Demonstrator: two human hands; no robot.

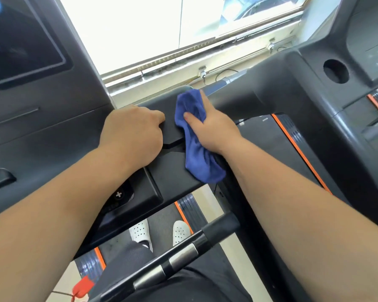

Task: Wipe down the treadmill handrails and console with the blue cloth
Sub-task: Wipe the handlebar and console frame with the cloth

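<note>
The blue cloth point(194, 136) lies bunched on the treadmill's black handrail point(170, 171), which runs from the console out toward the window. My right hand point(212, 129) grips the cloth and presses it against the rail's right edge, with cloth hanging below the wrist. My left hand point(133, 131) rests on the same rail just left of the cloth, fingers curled over the edge and holding nothing. The dark console point(31, 118) with its screen point(20, 35) fills the left side.
A second treadmill point(340, 88) with a round cup holder point(335, 71) stands close on the right. A bar handle with metal sensor pads point(179, 256) crosses below my arms. The window sill point(183, 64) runs behind. My white shoes point(140, 232) stand on the belt.
</note>
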